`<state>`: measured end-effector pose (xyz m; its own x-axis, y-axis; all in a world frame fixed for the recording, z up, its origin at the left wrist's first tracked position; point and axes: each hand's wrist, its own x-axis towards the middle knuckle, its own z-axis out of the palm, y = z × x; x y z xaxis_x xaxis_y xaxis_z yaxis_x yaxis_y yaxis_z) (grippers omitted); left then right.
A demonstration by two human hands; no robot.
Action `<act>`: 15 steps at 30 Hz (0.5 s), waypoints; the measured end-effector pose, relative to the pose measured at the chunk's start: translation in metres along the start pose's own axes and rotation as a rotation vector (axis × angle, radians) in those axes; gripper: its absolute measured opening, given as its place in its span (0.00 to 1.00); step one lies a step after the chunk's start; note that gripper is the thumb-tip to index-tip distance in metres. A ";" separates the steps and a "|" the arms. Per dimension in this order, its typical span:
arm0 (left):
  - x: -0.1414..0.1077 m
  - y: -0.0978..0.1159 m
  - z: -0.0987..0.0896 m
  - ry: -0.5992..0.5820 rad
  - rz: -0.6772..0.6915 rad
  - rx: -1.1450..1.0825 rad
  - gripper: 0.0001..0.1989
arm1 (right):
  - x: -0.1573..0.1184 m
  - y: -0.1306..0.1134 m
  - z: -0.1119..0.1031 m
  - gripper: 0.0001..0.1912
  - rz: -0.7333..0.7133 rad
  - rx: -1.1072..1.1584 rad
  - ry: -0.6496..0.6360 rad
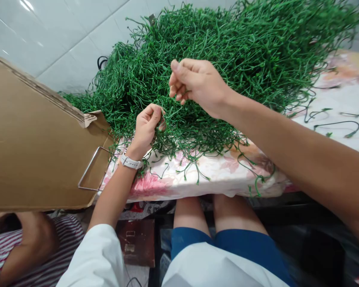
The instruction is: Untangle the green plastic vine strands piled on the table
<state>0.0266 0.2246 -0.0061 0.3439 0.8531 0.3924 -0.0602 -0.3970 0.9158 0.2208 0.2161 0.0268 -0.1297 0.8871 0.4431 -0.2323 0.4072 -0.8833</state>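
A large heap of thin green plastic-looking plant stems point(215, 44) with small forked tips covers the table. My left hand point(146, 123), with a pale watch band point(131, 162) on its wrist, is at the front edge of the heap. Its thumb and index finger are pinched together; green stems lie around the fingertips, and whatever is between them is too small to make out. Up and to the right, my right hand point(199, 81) is above the heap. Its thumb presses on the index finger and the other fingers curl in; nothing I can name shows between them.
A flower-patterned cloth point(179, 179) covers the table, with loose stems scattered at right and front. At left stands a large cardboard box point(42, 147) beside a bent metal wire frame point(88, 169). White tiles point(66, 28) line the wall behind. Another person's arm point(32, 243) shows lower left.
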 end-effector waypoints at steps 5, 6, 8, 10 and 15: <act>0.003 -0.002 -0.005 0.114 -0.046 -0.014 0.25 | -0.003 0.004 0.001 0.25 -0.093 -0.342 -0.174; 0.004 -0.001 -0.005 0.129 -0.058 -0.016 0.25 | -0.003 0.004 0.001 0.24 -0.118 -0.400 -0.209; 0.005 0.001 -0.003 0.148 -0.075 -0.027 0.25 | -0.005 0.003 0.001 0.26 -0.147 -0.469 -0.248; 0.005 0.004 -0.001 0.146 -0.096 -0.048 0.26 | -0.005 0.002 0.000 0.29 -0.153 -0.480 -0.267; 0.000 0.012 0.002 -0.014 -0.167 -0.036 0.27 | -0.004 0.001 -0.001 0.34 -0.126 -0.223 -0.287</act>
<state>0.0281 0.2194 0.0044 0.3645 0.9015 0.2332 -0.0343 -0.2372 0.9708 0.2219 0.2127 0.0243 -0.3856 0.7430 0.5471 -0.0522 0.5744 -0.8169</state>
